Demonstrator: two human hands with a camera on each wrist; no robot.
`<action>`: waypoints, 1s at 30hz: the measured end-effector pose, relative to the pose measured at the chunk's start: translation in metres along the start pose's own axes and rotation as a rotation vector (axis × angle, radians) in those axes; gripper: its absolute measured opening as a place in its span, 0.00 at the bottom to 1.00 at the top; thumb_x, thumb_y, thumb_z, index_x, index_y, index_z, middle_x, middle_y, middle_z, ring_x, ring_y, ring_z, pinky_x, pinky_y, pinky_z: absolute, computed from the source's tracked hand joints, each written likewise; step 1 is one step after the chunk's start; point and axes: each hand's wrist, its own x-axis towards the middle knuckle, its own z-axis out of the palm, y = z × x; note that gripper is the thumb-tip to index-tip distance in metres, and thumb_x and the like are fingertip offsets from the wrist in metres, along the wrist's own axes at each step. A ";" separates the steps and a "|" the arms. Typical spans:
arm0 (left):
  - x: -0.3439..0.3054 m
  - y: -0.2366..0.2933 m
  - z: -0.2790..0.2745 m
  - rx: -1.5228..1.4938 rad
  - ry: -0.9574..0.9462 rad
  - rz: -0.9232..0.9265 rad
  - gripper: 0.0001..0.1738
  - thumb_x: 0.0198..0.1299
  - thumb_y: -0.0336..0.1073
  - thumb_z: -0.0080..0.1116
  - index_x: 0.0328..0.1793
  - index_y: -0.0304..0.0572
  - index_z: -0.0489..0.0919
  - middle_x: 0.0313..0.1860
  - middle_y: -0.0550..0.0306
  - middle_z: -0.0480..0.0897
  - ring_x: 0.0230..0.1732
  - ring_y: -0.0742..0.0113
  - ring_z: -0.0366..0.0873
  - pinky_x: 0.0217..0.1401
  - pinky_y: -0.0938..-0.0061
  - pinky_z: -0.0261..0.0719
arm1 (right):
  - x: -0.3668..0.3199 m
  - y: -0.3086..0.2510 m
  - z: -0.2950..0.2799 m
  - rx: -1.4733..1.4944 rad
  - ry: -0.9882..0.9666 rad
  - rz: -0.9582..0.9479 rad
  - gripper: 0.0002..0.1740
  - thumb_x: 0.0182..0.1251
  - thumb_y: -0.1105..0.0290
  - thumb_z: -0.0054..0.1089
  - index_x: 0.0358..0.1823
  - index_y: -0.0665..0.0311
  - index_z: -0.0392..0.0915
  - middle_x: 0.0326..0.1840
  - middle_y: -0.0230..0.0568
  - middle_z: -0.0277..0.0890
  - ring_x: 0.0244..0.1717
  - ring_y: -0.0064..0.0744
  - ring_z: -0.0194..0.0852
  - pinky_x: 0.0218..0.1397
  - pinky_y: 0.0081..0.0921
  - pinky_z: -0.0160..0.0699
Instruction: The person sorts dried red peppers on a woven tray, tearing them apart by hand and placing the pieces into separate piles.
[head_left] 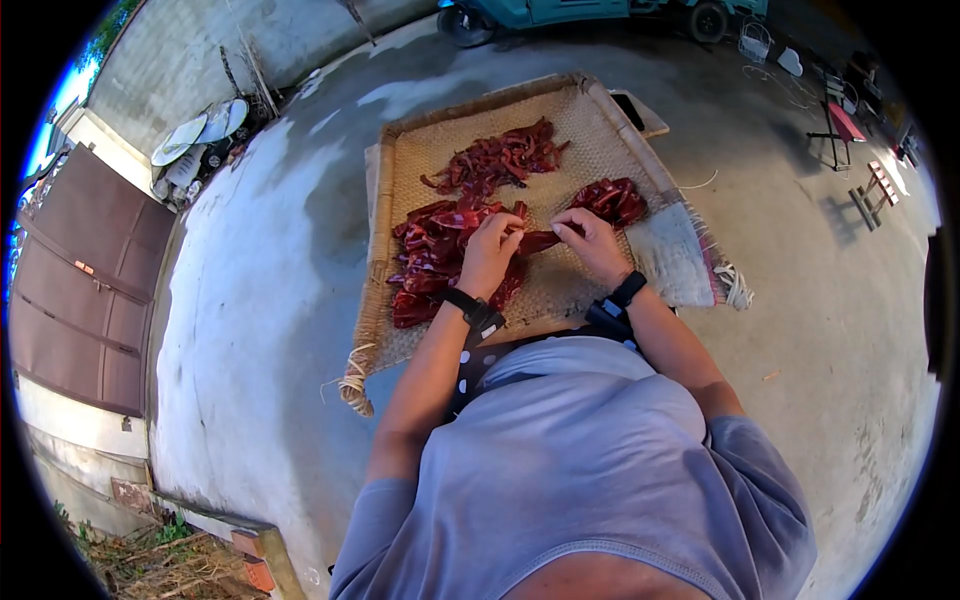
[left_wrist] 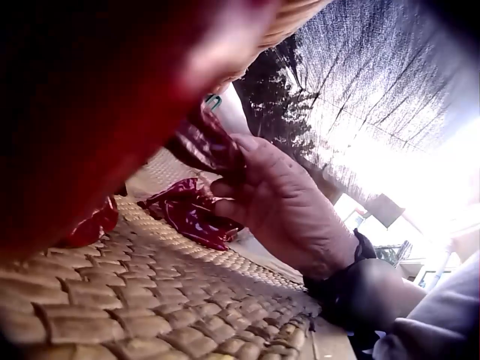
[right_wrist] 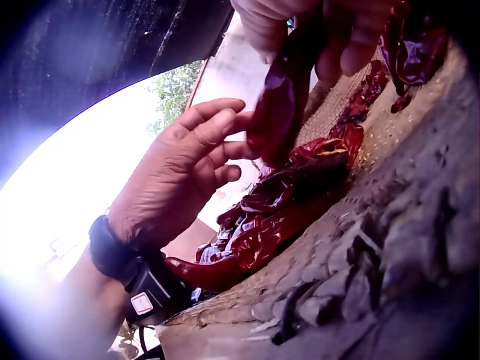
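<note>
A dried red chili pepper point(head_left: 538, 241) is stretched between my two hands, low over a woven tray point(head_left: 590, 285). My right hand point(head_left: 597, 247) pinches one end between thumb and fingers; the left wrist view shows this right hand point(left_wrist: 281, 202) from the side. At the other end, my left hand point(head_left: 488, 255) has its fingertips on the pepper, as the left hand point(right_wrist: 176, 176) in the right wrist view also shows. Whole chilies point(head_left: 420, 275) are heaped beside and under the left hand. A smaller pile of chilies point(head_left: 612, 200) lies just beyond the right hand.
Torn chili pieces point(head_left: 500, 160) are spread toward the tray's far side. A pale cloth point(head_left: 668, 255) covers its right edge. A dark phone-like object point(head_left: 628, 110) sits by the far right corner. Concrete ground surrounds the tray, with a teal vehicle point(head_left: 570, 12) behind.
</note>
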 end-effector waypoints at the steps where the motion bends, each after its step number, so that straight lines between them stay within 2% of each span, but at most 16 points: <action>1: -0.001 -0.005 0.001 0.130 0.048 0.019 0.12 0.63 0.27 0.62 0.53 0.39 0.80 0.46 0.52 0.80 0.44 0.60 0.79 0.48 0.67 0.78 | 0.000 -0.005 -0.001 -0.046 0.030 -0.001 0.09 0.71 0.71 0.62 0.46 0.68 0.82 0.43 0.42 0.80 0.45 0.34 0.79 0.50 0.29 0.77; 3: -0.003 -0.016 0.000 0.390 0.144 0.055 0.16 0.58 0.27 0.65 0.54 0.43 0.81 0.50 0.49 0.80 0.53 0.50 0.78 0.55 0.59 0.78 | 0.001 0.001 -0.002 -0.132 0.318 -0.041 0.08 0.70 0.71 0.61 0.45 0.68 0.81 0.43 0.43 0.80 0.44 0.39 0.79 0.51 0.32 0.77; 4: -0.004 -0.019 -0.002 0.494 0.124 0.056 0.17 0.57 0.27 0.66 0.53 0.44 0.81 0.50 0.50 0.80 0.54 0.50 0.77 0.56 0.59 0.78 | 0.002 0.005 -0.004 -0.174 0.463 -0.061 0.08 0.70 0.70 0.61 0.44 0.68 0.81 0.43 0.43 0.79 0.43 0.41 0.79 0.51 0.33 0.77; 6: -0.007 -0.021 -0.008 0.703 0.082 0.060 0.18 0.54 0.28 0.68 0.53 0.45 0.83 0.51 0.52 0.80 0.56 0.49 0.75 0.57 0.58 0.78 | 0.007 0.012 -0.014 -0.221 0.653 -0.046 0.09 0.72 0.70 0.59 0.46 0.67 0.80 0.46 0.45 0.78 0.51 0.45 0.75 0.59 0.35 0.72; 8: -0.008 -0.030 -0.011 0.716 0.013 0.033 0.18 0.54 0.28 0.68 0.53 0.45 0.83 0.50 0.51 0.79 0.56 0.47 0.74 0.59 0.57 0.77 | 0.008 0.016 -0.020 -0.258 0.794 -0.036 0.09 0.72 0.70 0.58 0.49 0.66 0.79 0.49 0.47 0.77 0.55 0.46 0.72 0.62 0.34 0.69; 9: -0.008 -0.030 -0.011 0.722 -0.021 0.019 0.18 0.54 0.29 0.67 0.53 0.45 0.83 0.50 0.51 0.79 0.57 0.47 0.73 0.60 0.57 0.76 | 0.006 0.018 -0.022 -0.221 0.776 0.016 0.11 0.70 0.70 0.59 0.51 0.65 0.77 0.54 0.49 0.75 0.60 0.48 0.67 0.66 0.36 0.65; 12: -0.005 -0.032 -0.011 0.742 -0.051 -0.027 0.13 0.55 0.30 0.68 0.48 0.45 0.84 0.50 0.52 0.79 0.55 0.48 0.74 0.58 0.58 0.77 | 0.006 0.032 -0.021 -0.380 0.780 0.060 0.12 0.68 0.70 0.61 0.50 0.64 0.77 0.55 0.47 0.74 0.60 0.49 0.67 0.67 0.38 0.64; 15: -0.004 -0.030 -0.012 0.680 -0.015 -0.007 0.10 0.56 0.31 0.66 0.45 0.45 0.85 0.49 0.52 0.79 0.54 0.47 0.74 0.57 0.57 0.76 | 0.007 0.023 -0.019 -0.531 0.866 -0.026 0.13 0.65 0.70 0.63 0.50 0.63 0.77 0.55 0.47 0.74 0.60 0.50 0.67 0.68 0.40 0.64; 18: -0.003 -0.021 -0.011 0.631 0.084 0.071 0.09 0.59 0.32 0.64 0.46 0.43 0.84 0.47 0.51 0.80 0.52 0.47 0.75 0.56 0.57 0.76 | 0.008 0.004 -0.017 -0.443 0.687 -0.224 0.13 0.65 0.71 0.63 0.50 0.63 0.77 0.54 0.46 0.74 0.60 0.48 0.69 0.66 0.38 0.66; 19: -0.002 -0.016 -0.011 0.608 0.061 0.076 0.08 0.60 0.32 0.64 0.46 0.43 0.84 0.47 0.51 0.81 0.51 0.47 0.75 0.56 0.57 0.76 | 0.006 0.004 -0.014 -0.194 0.491 -0.102 0.17 0.67 0.68 0.64 0.55 0.63 0.76 0.56 0.48 0.73 0.56 0.41 0.75 0.59 0.33 0.74; 22: -0.001 -0.007 -0.011 0.522 0.016 0.081 0.09 0.62 0.33 0.62 0.46 0.40 0.83 0.45 0.50 0.83 0.50 0.48 0.77 0.54 0.58 0.76 | -0.001 -0.015 0.000 -0.021 0.109 -0.014 0.18 0.69 0.65 0.64 0.56 0.64 0.78 0.52 0.46 0.76 0.48 0.33 0.79 0.50 0.28 0.78; 25: -0.002 -0.006 -0.010 0.415 -0.003 0.060 0.10 0.63 0.35 0.62 0.47 0.39 0.83 0.44 0.48 0.84 0.49 0.48 0.79 0.52 0.59 0.76 | 0.001 -0.002 0.002 -0.035 -0.130 -0.038 0.17 0.71 0.64 0.63 0.55 0.65 0.80 0.47 0.43 0.80 0.42 0.31 0.80 0.47 0.26 0.79; 28: -0.005 -0.007 -0.008 0.334 -0.027 -0.030 0.12 0.64 0.36 0.62 0.49 0.38 0.83 0.44 0.46 0.85 0.48 0.50 0.82 0.51 0.60 0.77 | -0.002 -0.001 0.001 -0.089 -0.146 0.035 0.14 0.72 0.64 0.61 0.51 0.65 0.82 0.43 0.42 0.83 0.42 0.34 0.82 0.49 0.28 0.79; 30: -0.008 -0.004 -0.008 0.274 -0.064 -0.140 0.13 0.65 0.37 0.63 0.51 0.38 0.83 0.44 0.45 0.86 0.48 0.52 0.84 0.51 0.61 0.78 | -0.001 0.000 -0.001 -0.210 -0.167 0.027 0.14 0.73 0.65 0.60 0.54 0.64 0.82 0.49 0.45 0.83 0.45 0.39 0.83 0.50 0.32 0.79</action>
